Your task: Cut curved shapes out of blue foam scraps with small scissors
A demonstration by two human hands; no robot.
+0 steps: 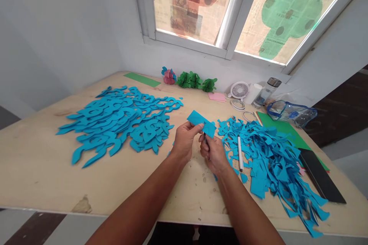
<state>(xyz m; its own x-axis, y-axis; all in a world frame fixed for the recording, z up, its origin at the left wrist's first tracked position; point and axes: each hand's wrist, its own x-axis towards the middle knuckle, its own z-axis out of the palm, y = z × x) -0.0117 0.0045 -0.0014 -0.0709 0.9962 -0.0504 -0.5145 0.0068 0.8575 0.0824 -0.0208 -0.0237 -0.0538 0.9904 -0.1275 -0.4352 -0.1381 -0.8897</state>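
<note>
My left hand (184, 140) pinches a folded piece of blue paper (201, 122) by its left end, just above the plywood table (37, 164). My right hand (213, 153) sits right below the paper, closed around a thin dark tool, likely scissors (206, 140), whose tip meets the paper's lower edge. A pile of cut blue curved shapes (117, 120) lies to the left of my hands. A heap of blue paper scraps (273, 160) lies to the right, with a white pen (240, 153) resting on it.
Along the back wall stand pink and green paper decorations (189, 79), a small white fan (239, 90), a bottle (266, 92) and a clear pouch (291, 113). Green sheets (142, 79) lie at back left and right; a black flat object (320, 176) lies by the right edge.
</note>
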